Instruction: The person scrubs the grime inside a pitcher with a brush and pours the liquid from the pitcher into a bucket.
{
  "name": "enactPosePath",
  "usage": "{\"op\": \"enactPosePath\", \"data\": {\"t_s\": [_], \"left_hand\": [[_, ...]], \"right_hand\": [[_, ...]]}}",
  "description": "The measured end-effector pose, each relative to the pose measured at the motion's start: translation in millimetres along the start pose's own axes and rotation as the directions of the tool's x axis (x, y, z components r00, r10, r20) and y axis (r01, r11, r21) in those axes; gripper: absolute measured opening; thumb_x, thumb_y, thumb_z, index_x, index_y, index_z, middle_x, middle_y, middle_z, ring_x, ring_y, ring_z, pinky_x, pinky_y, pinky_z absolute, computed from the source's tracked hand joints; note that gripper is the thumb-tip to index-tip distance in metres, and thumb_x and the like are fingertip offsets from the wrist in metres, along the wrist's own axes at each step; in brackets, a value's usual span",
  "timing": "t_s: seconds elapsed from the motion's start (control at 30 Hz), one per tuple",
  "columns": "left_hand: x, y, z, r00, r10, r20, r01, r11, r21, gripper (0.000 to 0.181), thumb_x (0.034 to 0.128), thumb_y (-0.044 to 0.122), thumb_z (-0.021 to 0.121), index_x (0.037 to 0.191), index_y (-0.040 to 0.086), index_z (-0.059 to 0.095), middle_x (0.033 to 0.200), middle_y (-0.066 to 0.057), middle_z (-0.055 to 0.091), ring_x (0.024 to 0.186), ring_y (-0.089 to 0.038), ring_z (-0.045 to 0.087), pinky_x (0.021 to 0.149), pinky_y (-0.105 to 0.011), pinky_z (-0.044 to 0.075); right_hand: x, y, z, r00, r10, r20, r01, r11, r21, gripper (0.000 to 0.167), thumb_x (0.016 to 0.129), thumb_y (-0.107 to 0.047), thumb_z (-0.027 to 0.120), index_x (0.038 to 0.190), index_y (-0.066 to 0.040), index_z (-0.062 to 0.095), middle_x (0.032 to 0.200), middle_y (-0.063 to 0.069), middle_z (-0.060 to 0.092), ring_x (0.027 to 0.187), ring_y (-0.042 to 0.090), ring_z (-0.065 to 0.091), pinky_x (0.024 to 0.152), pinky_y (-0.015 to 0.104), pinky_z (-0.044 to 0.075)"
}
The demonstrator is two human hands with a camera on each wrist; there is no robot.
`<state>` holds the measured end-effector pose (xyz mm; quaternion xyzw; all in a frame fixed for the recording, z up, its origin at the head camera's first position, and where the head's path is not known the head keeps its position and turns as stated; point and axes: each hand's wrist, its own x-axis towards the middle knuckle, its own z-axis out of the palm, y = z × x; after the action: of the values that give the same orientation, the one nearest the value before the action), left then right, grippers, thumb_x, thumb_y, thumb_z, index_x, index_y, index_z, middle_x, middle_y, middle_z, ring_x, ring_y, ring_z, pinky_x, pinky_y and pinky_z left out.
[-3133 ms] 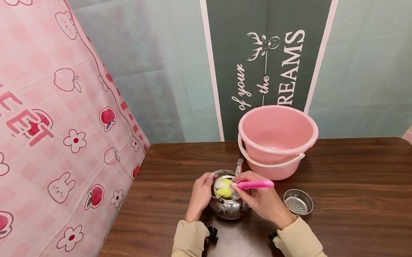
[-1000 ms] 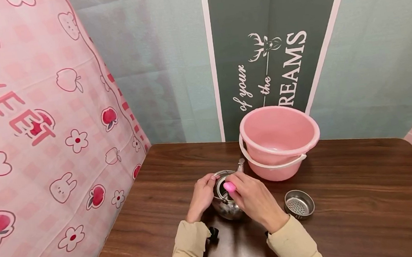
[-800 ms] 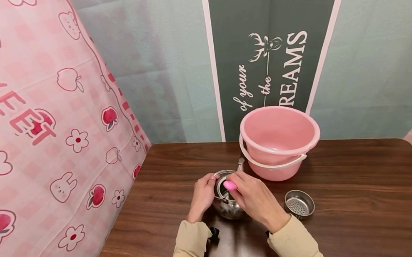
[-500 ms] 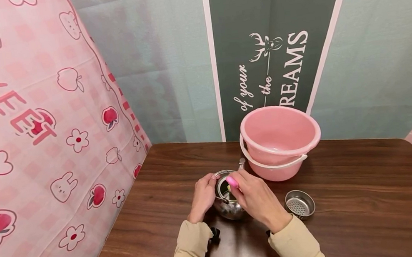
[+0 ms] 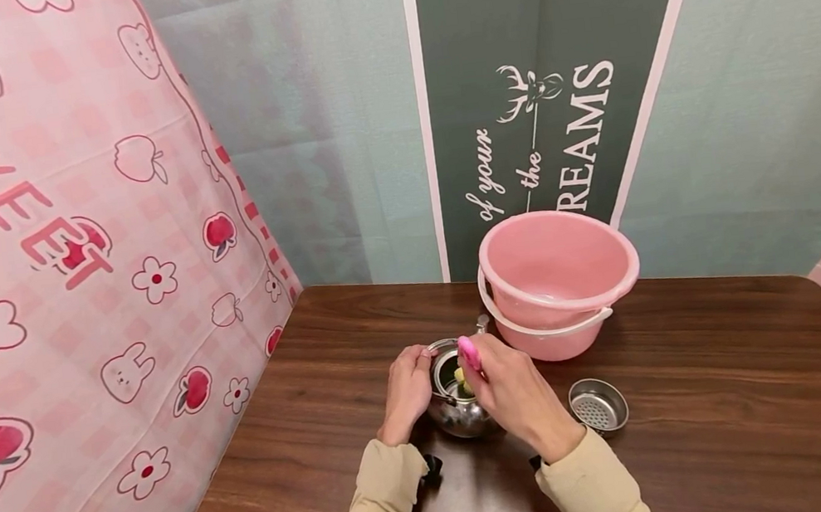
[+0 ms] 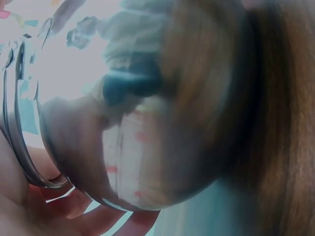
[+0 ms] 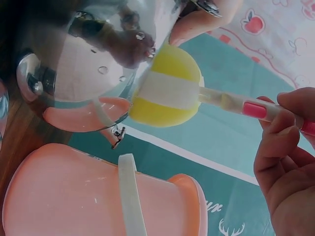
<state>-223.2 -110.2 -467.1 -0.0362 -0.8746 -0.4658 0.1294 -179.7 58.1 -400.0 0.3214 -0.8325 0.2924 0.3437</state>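
The curtain (image 5: 743, 129) and the table (image 5: 305, 400) below it looked unchanged; the bucket (image 5: 555, 274) stood on the far side of the table, beyond the pot (image 5: 458, 422), where it had been three seconds earlier. The pot stood on the table between the hands, its mouth uncovered and facing up; spots like water drops showed on its side in the right wrist view.

The left hand (image 5: 405, 386) was curled round the pot's left side with the thumb at the rim; that grip had not shifted, and probably served to keep the pot steady. The right hand (image 5: 510, 387) was closed in a pinch on the pink handle (image 5: 469, 352), over the right edge of the mouth.

The brush (image 7: 216, 97) had changed most; about a second before, its sponge (image 7: 170, 91) had been out of the head camera's sight in the pot; now yellow showed at the mouth again and the handle's end sat farther right. That suggested the work had come from deeper inside up to the opening; whether the sponge pressed the inner wall could not be told.

The strainer (image 5: 597, 405) lay beside the right wrist, unmoved and untouched; attention seemed to be on the pot alone.
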Motion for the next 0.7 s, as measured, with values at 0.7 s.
{"op": "enactPosePath", "data": {"t_s": [0.7], "left_hand": [[-3.3,6.0,3.5,0.997,-0.04,-0.06,0.041,0.999,0.015,0.025,0.098,0.014,0.047,0.09,0.008,0.069,0.094,-0.007,0.066,0.096,-0.027,0.063,0.084,-0.042,0.048]], "right_hand": [[3.0,2.3,-9.4,0.993,0.119,0.024,-0.121,0.986,0.118,0.016,0.082,0.0,0.07,0.095,-0.004,0.063,0.082,0.003,0.065,0.073,0.011,0.061,0.064,0.023,0.052]]}}
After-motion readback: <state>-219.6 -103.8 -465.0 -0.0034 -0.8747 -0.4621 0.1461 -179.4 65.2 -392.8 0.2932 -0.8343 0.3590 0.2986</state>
